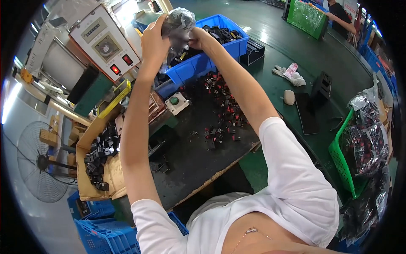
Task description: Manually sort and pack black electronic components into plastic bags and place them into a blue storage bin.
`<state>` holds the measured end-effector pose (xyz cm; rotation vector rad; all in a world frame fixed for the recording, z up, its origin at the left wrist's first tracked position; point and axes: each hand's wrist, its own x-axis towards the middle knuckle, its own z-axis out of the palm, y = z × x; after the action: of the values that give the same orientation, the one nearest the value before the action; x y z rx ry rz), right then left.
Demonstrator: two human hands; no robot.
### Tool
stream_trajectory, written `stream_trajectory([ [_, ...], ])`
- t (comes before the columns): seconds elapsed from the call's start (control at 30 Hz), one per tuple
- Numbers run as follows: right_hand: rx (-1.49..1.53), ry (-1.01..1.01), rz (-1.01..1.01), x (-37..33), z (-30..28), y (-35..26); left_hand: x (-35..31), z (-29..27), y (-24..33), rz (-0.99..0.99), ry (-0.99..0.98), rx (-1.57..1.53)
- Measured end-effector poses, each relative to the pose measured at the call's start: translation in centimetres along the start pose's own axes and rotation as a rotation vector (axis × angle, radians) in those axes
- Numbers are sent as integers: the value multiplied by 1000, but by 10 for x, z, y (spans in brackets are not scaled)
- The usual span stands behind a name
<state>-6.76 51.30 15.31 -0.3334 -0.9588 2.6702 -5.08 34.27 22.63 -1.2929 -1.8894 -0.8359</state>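
Head view: our left hand [154,39], fingers pressed on the bag [182,17], far side, over the bin [192,69]; right hand [201,40] at its right edge, can't tell if pinching. Looks light, soft, slippery; we'd grip both sides, bunched.

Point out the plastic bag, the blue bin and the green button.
Plastic bag [182,17]: head view, on its crumpled upper part.
Blue bin [190,69]: head view, on its near wall.
Green button [174,100]: head view, on its cap.

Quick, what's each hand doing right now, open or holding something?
Left hand: closed, holding the bag.
Right hand: at the bag; blur hides whether it grips.
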Motion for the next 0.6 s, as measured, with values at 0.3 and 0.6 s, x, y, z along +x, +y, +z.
stream_trajectory([
  [0.3, -2164, 291, -853, 71, -54, -105, 28, 15, -3, 306, -97, 164],
  [0.6, -2060, -104, -1255, 90, -14, -106, -18, 20, 29, 298, -198, 127],
])
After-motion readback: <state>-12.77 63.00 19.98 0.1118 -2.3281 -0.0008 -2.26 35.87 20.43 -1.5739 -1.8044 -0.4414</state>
